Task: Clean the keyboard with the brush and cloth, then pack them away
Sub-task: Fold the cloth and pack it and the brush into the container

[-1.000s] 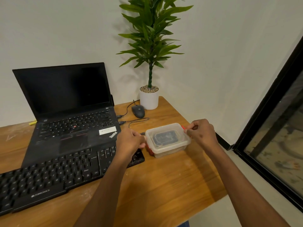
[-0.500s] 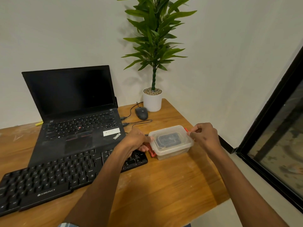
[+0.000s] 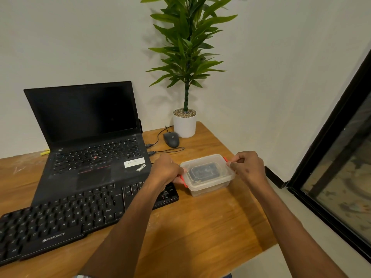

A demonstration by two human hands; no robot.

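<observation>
A clear plastic box (image 3: 208, 174) with a lid and red side clips stands on the wooden desk (image 3: 200, 227), right of the black keyboard (image 3: 66, 215). Something dark shows through the lid; I cannot tell what it is. My left hand (image 3: 167, 169) grips the box's left end at its red clip. My right hand (image 3: 248, 167) pinches the red clip at the right end. No brush or cloth is visible outside the box.
An open black laptop (image 3: 90, 141) overlaps the keyboard's back edge. A black mouse (image 3: 171, 139) with cables and a white potted plant (image 3: 184, 123) stand behind the box. The desk ends close to the right, beside a black-framed window (image 3: 341, 157).
Both hands keep their hold on the box's ends. The view has shifted slightly; the box and hands look unmoved on the desk.
</observation>
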